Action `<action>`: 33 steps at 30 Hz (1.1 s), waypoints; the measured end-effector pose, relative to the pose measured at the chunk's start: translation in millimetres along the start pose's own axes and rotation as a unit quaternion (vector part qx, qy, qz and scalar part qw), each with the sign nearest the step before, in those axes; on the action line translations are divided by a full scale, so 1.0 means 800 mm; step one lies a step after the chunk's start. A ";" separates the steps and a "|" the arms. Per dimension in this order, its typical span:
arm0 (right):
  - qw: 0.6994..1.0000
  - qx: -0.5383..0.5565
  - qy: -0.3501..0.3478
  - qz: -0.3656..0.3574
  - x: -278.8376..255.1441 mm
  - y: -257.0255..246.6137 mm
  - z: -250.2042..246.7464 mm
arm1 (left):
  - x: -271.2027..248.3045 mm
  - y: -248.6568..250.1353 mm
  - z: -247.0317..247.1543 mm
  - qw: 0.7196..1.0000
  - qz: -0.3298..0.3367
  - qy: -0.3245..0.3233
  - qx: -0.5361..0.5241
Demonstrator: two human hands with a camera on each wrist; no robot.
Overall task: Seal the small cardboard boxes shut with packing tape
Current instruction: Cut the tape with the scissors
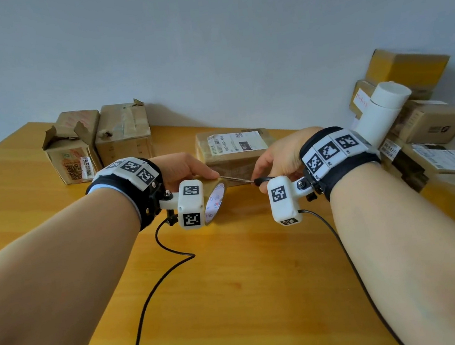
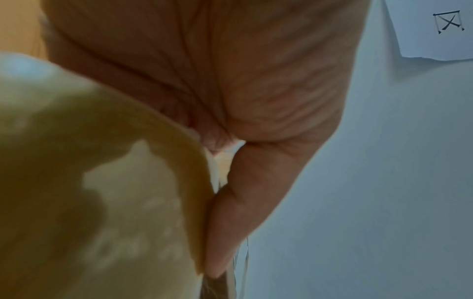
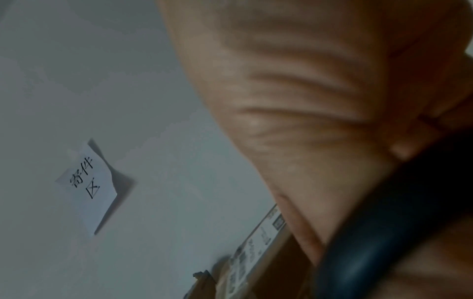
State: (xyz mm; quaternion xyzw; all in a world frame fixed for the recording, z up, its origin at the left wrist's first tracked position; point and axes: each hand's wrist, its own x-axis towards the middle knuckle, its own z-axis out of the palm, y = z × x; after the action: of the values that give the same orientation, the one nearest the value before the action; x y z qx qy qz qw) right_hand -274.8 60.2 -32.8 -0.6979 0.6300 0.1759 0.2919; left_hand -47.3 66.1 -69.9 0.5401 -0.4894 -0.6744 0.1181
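My left hand (image 1: 188,168) grips a roll of brown packing tape (image 1: 216,199) held above the table; the roll (image 2: 97,182) fills the left wrist view, with my thumb (image 2: 230,222) pressed against its edge. My right hand (image 1: 273,158) holds black-handled scissors (image 1: 261,180), whose thin blades (image 1: 235,179) point left and reach the top of the roll. The black handle loop (image 3: 379,232) shows in the right wrist view. Just behind both hands lies a flat small cardboard box (image 1: 232,150) with a white shipping label on top.
Two worn boxes (image 1: 96,142) with torn flaps stand at the back left of the yellow wooden table (image 1: 234,286). A pile of boxes (image 1: 427,125) and a white tube (image 1: 380,116) crowd the right side. Black cables trail from both wrists. A paper note (image 3: 87,186) hangs on the wall.
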 end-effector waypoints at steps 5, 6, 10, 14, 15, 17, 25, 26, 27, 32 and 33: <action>0.999 -0.046 -0.013 0.018 -0.001 -0.001 0.006 | -0.002 -0.002 -0.004 1.000 -0.019 -0.009 0.020; 0.999 -0.037 -0.018 0.023 -0.003 0.000 0.007 | -0.003 -0.003 -0.004 0.999 -0.023 -0.005 0.025; 0.999 -0.047 -0.007 0.026 -0.011 0.003 0.009 | -0.008 -0.005 -0.006 0.999 -0.031 0.008 0.031; 0.990 -0.123 0.032 0.064 -0.015 0.005 0.021 | -0.017 -0.010 -0.005 0.997 -0.032 0.002 0.074; 0.988 -0.135 0.036 0.070 -0.015 0.005 0.025 | -0.018 -0.010 -0.005 0.996 -0.030 0.005 0.084; 0.983 -0.160 0.056 0.070 -0.017 0.002 0.032 | -0.019 -0.013 -0.006 0.996 -0.023 0.006 0.087; 0.965 -0.216 0.135 0.060 0.007 0.002 0.064 | -0.029 -0.023 -0.013 0.997 0.003 0.021 0.080; 0.968 -0.205 0.131 0.063 0.006 -0.001 0.066 | -0.029 -0.025 -0.016 0.996 0.005 0.025 0.086; 0.974 -0.181 0.116 0.068 0.007 -0.004 0.066 | -0.027 -0.026 -0.019 0.996 0.008 0.022 0.091; 0.987 -0.073 0.119 0.082 0.010 -0.020 0.059 | -0.037 -0.021 -0.017 0.996 0.047 0.018 0.077; 0.985 -0.056 0.145 0.079 0.009 -0.025 0.054 | -0.040 -0.020 -0.016 0.995 0.058 0.016 0.079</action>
State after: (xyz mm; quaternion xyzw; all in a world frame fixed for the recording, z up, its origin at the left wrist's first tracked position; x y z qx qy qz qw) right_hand -249.1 82.5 -66.4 -0.6791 0.7080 0.1309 0.1430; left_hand -17.9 89.5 -62.0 0.5294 -0.5698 -0.6166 0.1222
